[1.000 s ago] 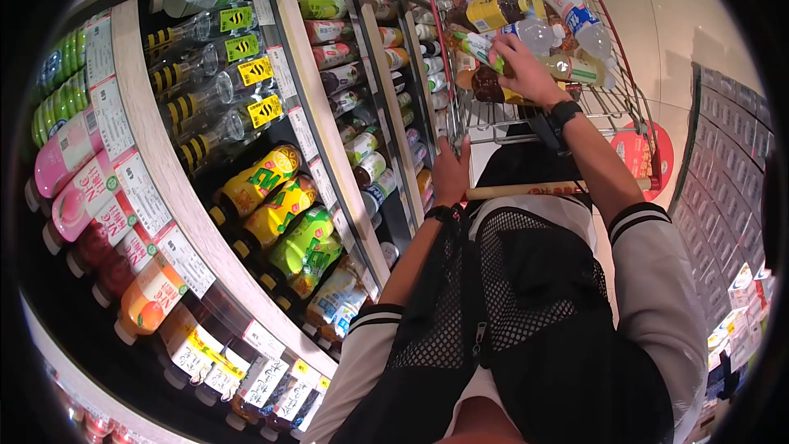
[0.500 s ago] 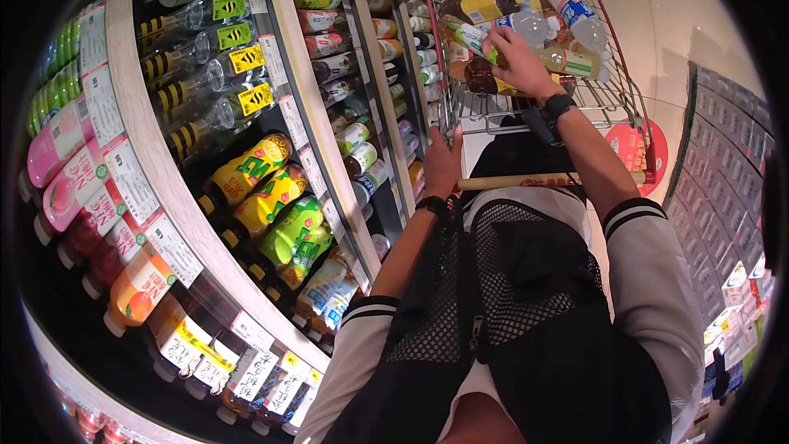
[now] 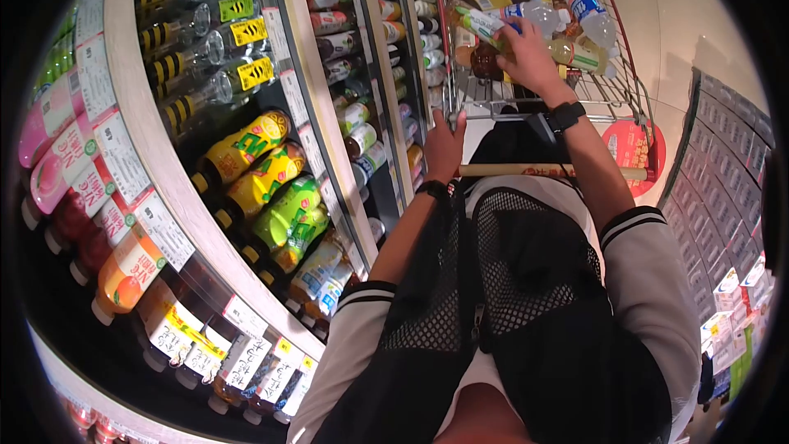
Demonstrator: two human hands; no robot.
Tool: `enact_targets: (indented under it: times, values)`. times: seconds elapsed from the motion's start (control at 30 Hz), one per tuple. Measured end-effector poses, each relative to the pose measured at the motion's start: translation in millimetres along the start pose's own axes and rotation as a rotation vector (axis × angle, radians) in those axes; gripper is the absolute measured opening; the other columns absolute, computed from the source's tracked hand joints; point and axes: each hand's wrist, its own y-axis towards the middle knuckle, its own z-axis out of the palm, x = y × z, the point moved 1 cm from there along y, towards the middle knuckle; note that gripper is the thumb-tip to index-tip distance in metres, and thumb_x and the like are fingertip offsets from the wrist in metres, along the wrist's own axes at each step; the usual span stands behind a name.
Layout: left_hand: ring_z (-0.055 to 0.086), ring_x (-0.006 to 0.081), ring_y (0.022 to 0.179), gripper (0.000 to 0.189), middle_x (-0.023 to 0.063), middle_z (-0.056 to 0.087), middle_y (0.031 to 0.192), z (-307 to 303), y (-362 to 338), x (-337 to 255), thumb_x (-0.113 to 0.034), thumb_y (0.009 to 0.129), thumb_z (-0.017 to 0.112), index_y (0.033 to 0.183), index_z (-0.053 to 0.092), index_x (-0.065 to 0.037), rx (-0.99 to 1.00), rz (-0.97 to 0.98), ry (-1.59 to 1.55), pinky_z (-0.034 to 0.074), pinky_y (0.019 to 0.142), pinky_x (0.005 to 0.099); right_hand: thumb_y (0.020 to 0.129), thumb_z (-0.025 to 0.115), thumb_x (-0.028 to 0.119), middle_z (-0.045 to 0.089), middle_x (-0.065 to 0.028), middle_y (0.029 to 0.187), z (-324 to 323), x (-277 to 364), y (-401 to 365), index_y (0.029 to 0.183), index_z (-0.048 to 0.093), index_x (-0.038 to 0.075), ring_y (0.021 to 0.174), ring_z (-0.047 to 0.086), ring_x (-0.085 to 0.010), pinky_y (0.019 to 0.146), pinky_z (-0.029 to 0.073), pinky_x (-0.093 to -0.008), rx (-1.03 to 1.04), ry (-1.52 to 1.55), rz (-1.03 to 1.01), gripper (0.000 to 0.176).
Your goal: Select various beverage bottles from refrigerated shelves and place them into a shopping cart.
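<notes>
A shopping cart (image 3: 629,57) with a red rim stands in front of me, loaded with bottles. My right hand (image 3: 530,57) reaches over its load, fingers bent around or on a bottle with a green and white label (image 3: 478,20). Close by lie a dark bottle (image 3: 486,62), a pale yellow-green bottle (image 3: 579,55) and a clear bottle with a blue label (image 3: 582,4). My left hand (image 3: 444,145) is at the near left corner of the cart, beside the shelf, its thumb and a finger apart and the other fingers hidden.
Shelves of bottled drinks (image 3: 173,148) run along the left, with price tags on their edges. The cart's handle (image 3: 526,170) crosses in front of my body. A red round floor sticker (image 3: 637,152) and stacked cartons (image 3: 723,164) are on the right.
My right hand has shifted slightly right, and its grip on the green and white bottle looks looser. The shelf bottles appear slightly further left. My left hand stays near the cart's corner.
</notes>
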Motion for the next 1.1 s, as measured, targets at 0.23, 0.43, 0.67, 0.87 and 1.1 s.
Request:
enact_targets:
  times: [0.23,0.43,0.67,0.87,1.1]
  values:
    - [0.067,0.0493,0.073,0.067,0.0273,0.066,0.073,2,10,4,-0.059,0.101,0.050,0.126,0.043,0.003,0.021,0.037,-0.053,0.050,0.062,0.0576,0.082,0.073,0.019,0.061,-0.0156,0.108,46,91,14,0.111,0.062,0.005,0.105,0.060,-0.0370,0.092,0.050,-0.0457,0.115,0.280,-0.198,0.033]
    - [0.067,0.0457,0.094,0.037,0.0207,0.072,0.098,44,16,49,-0.031,0.091,0.061,0.115,0.062,-0.003,-0.013,0.172,-0.557,0.053,0.077,0.0542,0.078,0.071,0.013,0.060,-0.0169,0.111,105,144,13,0.114,0.060,0.005,0.108,0.059,-0.0392,0.090,0.052,-0.0470,0.230,0.351,-0.340,0.038]
    - [0.065,0.0444,0.103,0.040,0.0279,0.066,0.117,28,13,29,-0.033,0.098,0.060,0.127,0.061,-0.005,-0.114,0.223,-0.116,0.053,0.085,0.0543,0.075,0.071,0.009,0.057,-0.0171,0.123,124,174,88,0.131,0.054,0.006,0.114,0.058,-0.0378,0.093,0.053,-0.0467,-0.049,0.422,-0.363,0.058]
    - [0.067,0.0489,0.086,0.042,0.0256,0.069,0.084,24,13,26,-0.031,0.097,0.062,0.130,0.055,-0.006,-0.061,0.135,-0.146,0.054,0.071,0.0552,0.070,0.077,0.011,0.052,-0.0176,0.133,130,207,124,0.134,0.054,0.007,0.121,0.055,-0.0363,0.101,0.049,-0.0445,-0.140,0.362,-0.477,0.067]
    - [0.066,0.0488,0.082,0.035,0.0263,0.068,0.083,35,16,39,-0.024,0.096,0.060,0.124,0.051,-0.006,-0.160,0.354,-0.047,0.051,0.066,0.0558,0.069,0.080,0.013,0.048,-0.0176,0.142,143,209,122,0.131,0.053,0.007,0.128,0.050,-0.0368,0.102,0.050,-0.0464,-0.080,0.326,-0.401,0.068]
